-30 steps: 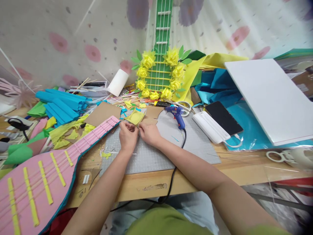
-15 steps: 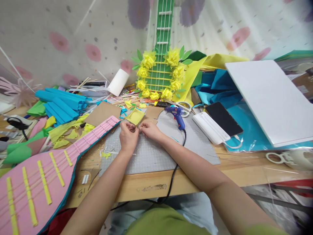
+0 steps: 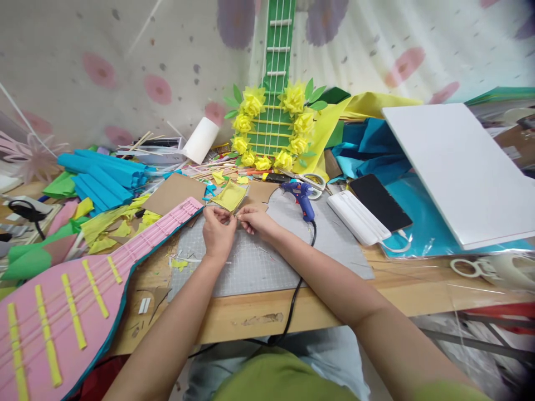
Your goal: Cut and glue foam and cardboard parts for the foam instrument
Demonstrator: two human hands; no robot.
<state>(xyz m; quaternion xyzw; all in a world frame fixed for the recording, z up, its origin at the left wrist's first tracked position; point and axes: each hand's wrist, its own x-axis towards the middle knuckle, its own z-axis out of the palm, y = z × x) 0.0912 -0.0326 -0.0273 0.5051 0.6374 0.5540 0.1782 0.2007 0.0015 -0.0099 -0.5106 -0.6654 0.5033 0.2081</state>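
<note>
A small, roughly square piece of yellow crepe paper (image 3: 230, 196) with a dark edge stands up above my fingertips, over the grey cutting mat (image 3: 254, 278). My left hand (image 3: 218, 229) is closed in a pinch at its lower edge. Close beside it, my right hand (image 3: 256, 220) has thumb and fingers pinched together near the same lower corner; what lies between those fingers is too small to make out. A blue glue gun (image 3: 301, 197) rests on the mat to the right of my hands, its black cord running toward the table's front edge.
A pink paper guitar (image 3: 62, 317) lies at the left. Behind the mat stands a green guitar (image 3: 273, 125) with yellow paper flowers. Scissors (image 3: 311, 181), a white power bank (image 3: 358, 217), a phone (image 3: 381, 201) and a white board (image 3: 460, 172) are to the right. Blue crepe rolls (image 3: 104, 172) lie left.
My hands stay together at the yellow crepe paper, with only a slight shift of the fingers. The whole view has moved a little.
</note>
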